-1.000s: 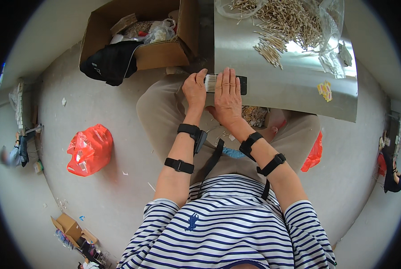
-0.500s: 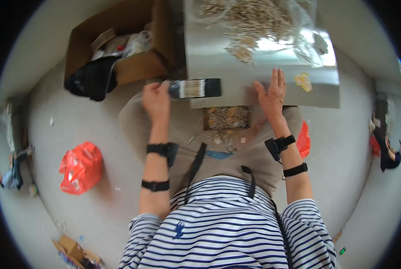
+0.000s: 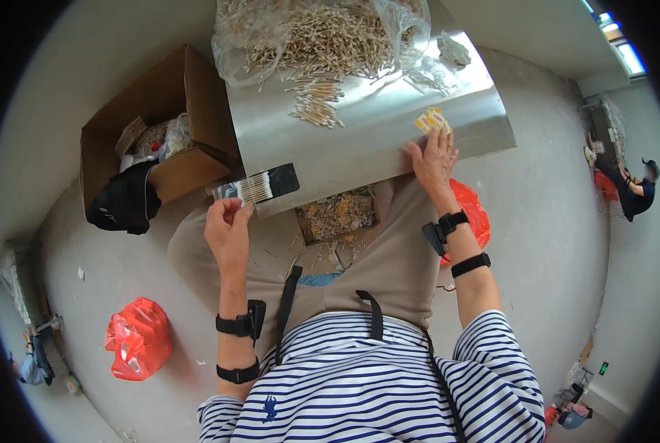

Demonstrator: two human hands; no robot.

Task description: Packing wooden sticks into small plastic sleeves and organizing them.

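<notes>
At the table's near left edge lies a flat black-backed pack with a neat row of cotton swabs (image 3: 256,187) across it. My left hand (image 3: 229,230) pinches the pack's near edge between thumb and fingertips. Further right, my right hand (image 3: 434,164) is flat with its fingers stretched out. Its fingertips touch small yellow-and-white paper labels (image 3: 431,119) on the metal tabletop. A small fan of loose cotton swabs (image 3: 317,102) lies in front of a large heap of swabs (image 3: 337,38) at the far side.
Clear plastic bags (image 3: 237,44) surround the heap. Left of the metal table (image 3: 367,148) stands an open cardboard box (image 3: 212,103) with a black cloth (image 3: 125,198) over its edge. A box of swab scraps (image 3: 337,214) sits below the table edge. Red bags (image 3: 139,340) rest on the floor.
My view has turned, so the table now looks tilted. My right hand has reached the yellow labels, from beside them. My left hand has shifted to the swab pack's near edge.
</notes>
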